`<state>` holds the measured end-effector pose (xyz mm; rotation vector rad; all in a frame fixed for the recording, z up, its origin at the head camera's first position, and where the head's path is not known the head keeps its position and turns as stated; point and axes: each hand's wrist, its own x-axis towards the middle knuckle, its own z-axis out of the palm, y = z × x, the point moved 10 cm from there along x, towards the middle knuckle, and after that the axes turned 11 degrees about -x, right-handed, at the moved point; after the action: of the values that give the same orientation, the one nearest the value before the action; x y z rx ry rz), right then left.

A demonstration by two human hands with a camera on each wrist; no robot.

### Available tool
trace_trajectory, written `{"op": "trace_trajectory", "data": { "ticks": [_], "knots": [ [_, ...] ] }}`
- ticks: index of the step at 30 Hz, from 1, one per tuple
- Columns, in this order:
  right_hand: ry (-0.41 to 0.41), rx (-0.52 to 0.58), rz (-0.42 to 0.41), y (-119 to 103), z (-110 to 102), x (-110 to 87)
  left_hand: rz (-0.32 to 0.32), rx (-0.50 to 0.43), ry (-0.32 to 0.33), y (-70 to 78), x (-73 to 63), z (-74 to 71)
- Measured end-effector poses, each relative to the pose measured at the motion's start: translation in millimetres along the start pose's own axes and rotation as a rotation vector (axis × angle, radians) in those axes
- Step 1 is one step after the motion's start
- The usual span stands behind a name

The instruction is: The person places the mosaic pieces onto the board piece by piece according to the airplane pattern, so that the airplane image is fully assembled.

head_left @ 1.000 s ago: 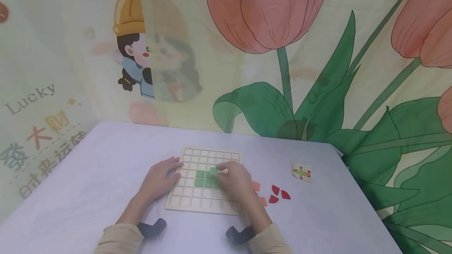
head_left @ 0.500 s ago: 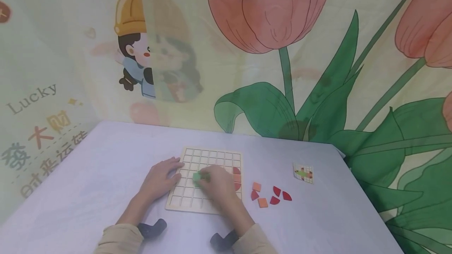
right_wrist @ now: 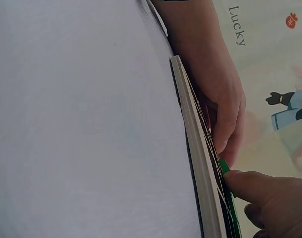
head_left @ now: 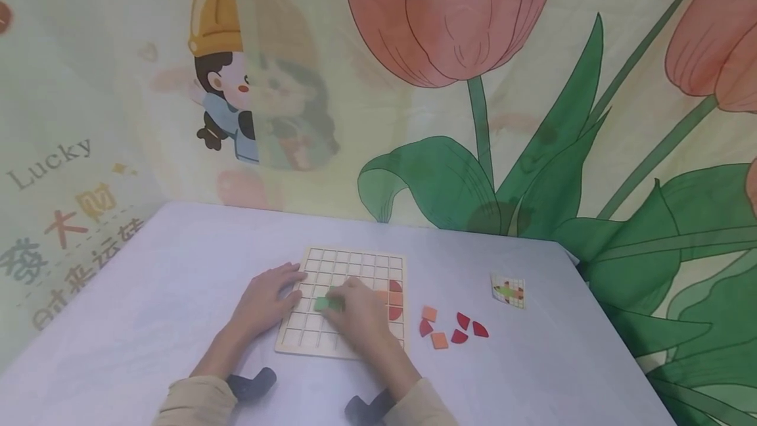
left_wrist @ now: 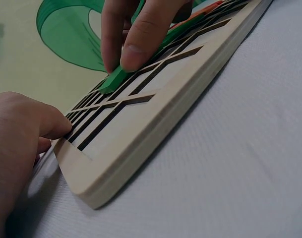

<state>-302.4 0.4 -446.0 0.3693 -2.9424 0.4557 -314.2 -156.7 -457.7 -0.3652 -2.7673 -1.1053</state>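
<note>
A wooden grid board (head_left: 307, 340) lies on the table. My left hand (head_left: 269, 294) rests at its left edge, thumb and fingertips touching the frame. Over the middle rows, my right hand (head_left: 361, 311) pinches a green square tile (head_left: 321, 304) between thumb and fingers. In the left wrist view this green tile (left_wrist: 111, 83) sits slightly tilted, close over the grid slats. More green shows under the right fingers, mostly hidden. At the board's right side sit an orange square (head_left: 395, 298) and two red quarter-round pieces, one above it (head_left: 395, 286) and one below.
Right of the board lie loose orange squares (head_left: 439, 340) and several red quarter-round pieces (head_left: 459, 336). Farther right stands a small pattern card (head_left: 508, 290) with a printed green, red and orange figure. A printed cloth (head_left: 414, 176) hangs behind the table.
My right hand has moved left across the board from the green tiles' right end, now pinching a green tile farther left and slightly nearer. My left hand has stayed at the edge.
</note>
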Motion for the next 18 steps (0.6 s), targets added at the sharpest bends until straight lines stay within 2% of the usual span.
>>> {"op": "trace_trajectory", "data": {
  "ticks": [18],
  "knots": [
    [-0.013,-0.006,-0.019,-4.9,5.3,-0.8,0.01,-0.005,-0.004,1.1,1.0,-1.7]
  ]
}}
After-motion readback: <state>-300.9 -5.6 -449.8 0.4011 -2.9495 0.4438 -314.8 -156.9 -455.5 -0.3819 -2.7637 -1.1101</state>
